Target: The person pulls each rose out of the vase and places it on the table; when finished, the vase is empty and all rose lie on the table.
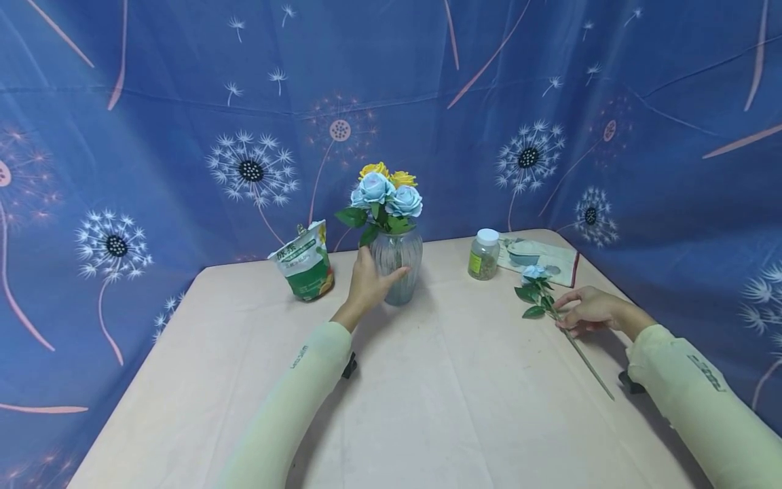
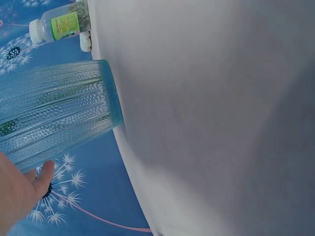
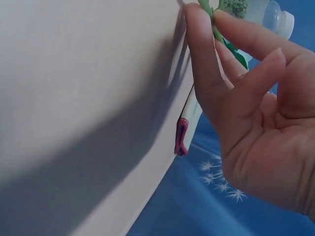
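A ribbed clear glass vase (image 1: 398, 261) stands upright on the table, holding blue roses (image 1: 374, 189) and yellow roses (image 1: 403, 179) with green leaves. My left hand (image 1: 368, 284) holds the vase from its left side, the thumb across its front. The left wrist view shows the vase's textured wall (image 2: 64, 103) and part of that hand (image 2: 22, 191). At the right, a single blue rose (image 1: 535, 273) lies low over the table, its long stem (image 1: 586, 360) pointing toward me. My right hand (image 1: 592, 311) pinches this stem between thumb and fingertips, just below the leaves.
Left of the vase stands a green and white pouch (image 1: 308, 265). A white-lidded jar (image 1: 484, 257) with a yellow-green label is at the back right, beside a flat patterned cloth item (image 1: 550, 261) with a red edge. A blue dandelion-print curtain (image 1: 391, 81) surrounds the pale table (image 1: 403, 407).
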Demonstrator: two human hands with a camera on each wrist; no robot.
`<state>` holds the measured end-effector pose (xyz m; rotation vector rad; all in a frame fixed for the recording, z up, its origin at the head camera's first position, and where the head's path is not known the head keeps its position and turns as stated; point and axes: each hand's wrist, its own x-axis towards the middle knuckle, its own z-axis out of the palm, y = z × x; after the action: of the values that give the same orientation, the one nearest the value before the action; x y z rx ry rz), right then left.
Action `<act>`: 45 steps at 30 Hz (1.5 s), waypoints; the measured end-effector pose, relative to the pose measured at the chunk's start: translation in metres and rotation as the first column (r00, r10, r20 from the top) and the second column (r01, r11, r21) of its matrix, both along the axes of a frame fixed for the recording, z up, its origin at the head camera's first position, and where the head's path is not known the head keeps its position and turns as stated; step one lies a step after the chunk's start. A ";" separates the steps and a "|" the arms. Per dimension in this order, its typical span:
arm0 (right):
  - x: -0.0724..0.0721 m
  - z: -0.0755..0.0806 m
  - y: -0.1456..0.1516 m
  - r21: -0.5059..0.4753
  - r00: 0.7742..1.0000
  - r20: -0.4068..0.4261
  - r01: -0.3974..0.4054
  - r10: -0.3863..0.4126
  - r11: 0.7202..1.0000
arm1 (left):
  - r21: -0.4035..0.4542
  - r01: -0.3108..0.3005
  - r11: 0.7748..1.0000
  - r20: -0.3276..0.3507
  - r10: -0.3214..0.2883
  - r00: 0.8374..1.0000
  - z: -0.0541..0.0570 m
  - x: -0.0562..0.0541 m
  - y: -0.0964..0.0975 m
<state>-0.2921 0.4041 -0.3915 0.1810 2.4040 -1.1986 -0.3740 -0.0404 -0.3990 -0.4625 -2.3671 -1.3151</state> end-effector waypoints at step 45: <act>0.014 0.042 -0.082 0.013 0.931 -0.364 -0.030 0.033 0.999 | -0.006 0.015 1.000 -0.003 -0.015 1.000 -0.003 0.001 -0.003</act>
<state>-0.2777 0.3220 -0.3500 -0.0878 2.7155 -1.3037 -0.3733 -0.0433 -0.4021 -0.4841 -2.3708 -1.3129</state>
